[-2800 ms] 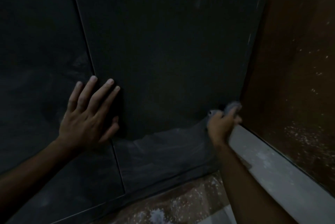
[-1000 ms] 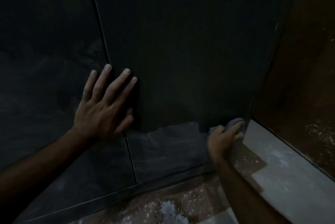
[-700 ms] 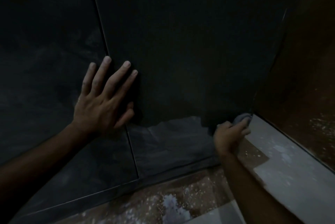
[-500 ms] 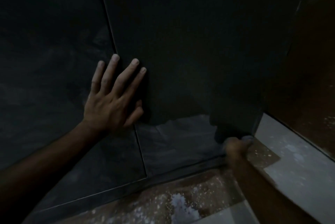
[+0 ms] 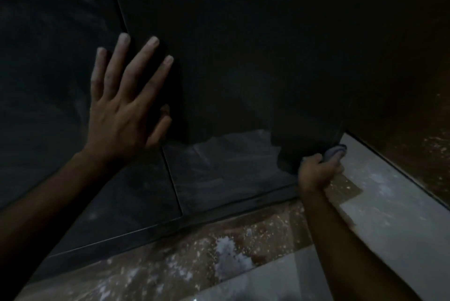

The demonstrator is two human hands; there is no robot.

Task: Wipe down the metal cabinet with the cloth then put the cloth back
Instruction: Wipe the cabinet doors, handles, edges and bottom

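The right hand (image 5: pixel 319 174) is gripping a small bluish cloth (image 5: pixel 335 149), bunching it against the bottom right corner of the dark metal cabinet (image 5: pixel 243 57), while the left hand (image 5: pixel 126 103) is lying flat and open against the cabinet front. The cloth is looking soft, light and easily crumpled, so wadding it into the palm is probably the surest hold. The cabinet is looking stiff, smooth and dusty.

Floor (image 5: pixel 170 269): brown surface below the dark panels, speckled with pale flecks and carrying a whitish powdery patch (image 5: pixel 231 254) near its middle.
Pale strip (image 5: pixel 389 215): light grey-white band running along the right, smudged, possibly a tile or ledge; the dim light leaves this unclear.
Brown wall (image 5: pixel 418 105): at far right, reddish-brown, with light speckling low down.
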